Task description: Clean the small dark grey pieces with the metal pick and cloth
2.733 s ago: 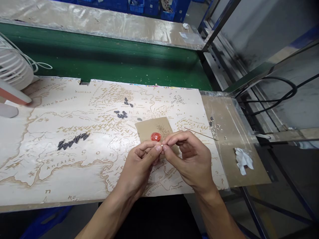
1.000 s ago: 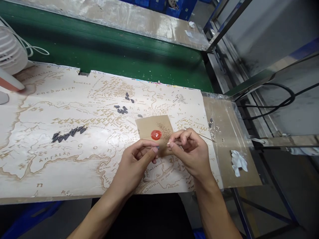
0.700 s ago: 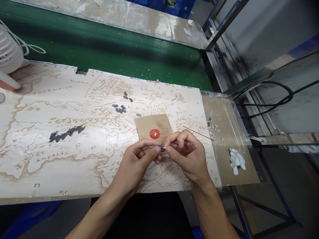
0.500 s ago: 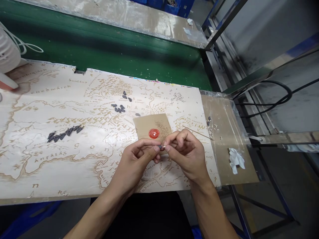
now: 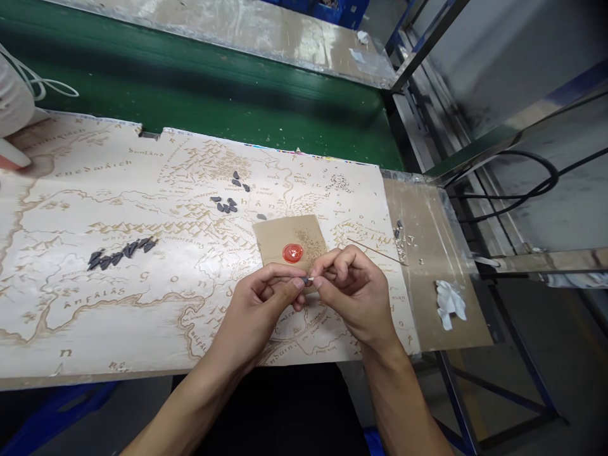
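My left hand (image 5: 268,301) pinches a small dark grey piece (image 5: 305,280) between thumb and forefinger. Against its right side, my right hand (image 5: 354,288) pinches a tiny pale bit (image 5: 311,278), too small to name. The fingertips of both hands nearly meet above the near edge of a brown card (image 5: 273,231). On that card sits a round blob of glossy red stuff (image 5: 293,253), with brown specks scattered to its right. A thin brown stick (image 5: 375,250) lies on the map-printed sheet (image 5: 156,323), just beyond my right hand.
Dark leaf-shaped pieces (image 5: 122,252) form a row at left, with smaller groups (image 5: 225,205) near the middle. Tiny metallic bits (image 5: 339,182) lie at the back right. Crumpled white tissue (image 5: 449,304) rests on the right board. A white appliance (image 5: 16,95) stands at far left; a green belt (image 5: 213,95) runs behind.
The view has shifted very slightly. Both hands stay in nearly the same place, still pinching at the small dark piece and the pale bit.
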The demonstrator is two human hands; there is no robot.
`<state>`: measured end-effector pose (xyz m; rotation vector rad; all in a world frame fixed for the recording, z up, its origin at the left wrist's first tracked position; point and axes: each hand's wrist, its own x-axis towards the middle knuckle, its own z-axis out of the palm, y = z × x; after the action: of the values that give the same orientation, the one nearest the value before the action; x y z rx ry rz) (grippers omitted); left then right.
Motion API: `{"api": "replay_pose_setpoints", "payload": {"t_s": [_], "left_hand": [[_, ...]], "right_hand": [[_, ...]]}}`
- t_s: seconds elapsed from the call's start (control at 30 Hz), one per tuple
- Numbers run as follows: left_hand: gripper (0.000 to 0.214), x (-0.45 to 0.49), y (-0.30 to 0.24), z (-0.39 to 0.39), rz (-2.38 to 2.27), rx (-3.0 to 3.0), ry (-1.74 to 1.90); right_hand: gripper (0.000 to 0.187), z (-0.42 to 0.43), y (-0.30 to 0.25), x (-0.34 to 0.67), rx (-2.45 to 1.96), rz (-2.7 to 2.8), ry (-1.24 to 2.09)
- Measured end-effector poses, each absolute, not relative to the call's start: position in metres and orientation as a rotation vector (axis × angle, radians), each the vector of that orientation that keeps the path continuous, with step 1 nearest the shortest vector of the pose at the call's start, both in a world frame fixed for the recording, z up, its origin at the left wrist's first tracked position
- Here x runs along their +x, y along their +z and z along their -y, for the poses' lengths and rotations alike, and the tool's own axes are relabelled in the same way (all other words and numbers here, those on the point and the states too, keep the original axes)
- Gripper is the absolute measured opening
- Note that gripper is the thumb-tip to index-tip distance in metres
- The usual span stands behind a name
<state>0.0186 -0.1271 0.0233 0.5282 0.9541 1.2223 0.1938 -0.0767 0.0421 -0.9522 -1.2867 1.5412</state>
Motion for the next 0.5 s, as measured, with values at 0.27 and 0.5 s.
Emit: {"api": "replay_pose_setpoints", "payload": {"t_s": [0.27, 0.5], "left_hand": [[0.013, 0.0185, 0.0218, 0.1269, -0.945, 0.55, 1.216], [0.015, 0.015, 0.0231, 0.1289, -0.983, 0.61, 1.195]], "right_hand": [[0.042, 0.0779, 0.0414, 0.1953, -0.943, 1.326, 1.548], [0.036, 0.0744, 0.0479, 0.1985, -0.965, 1.537, 1.391]]}}
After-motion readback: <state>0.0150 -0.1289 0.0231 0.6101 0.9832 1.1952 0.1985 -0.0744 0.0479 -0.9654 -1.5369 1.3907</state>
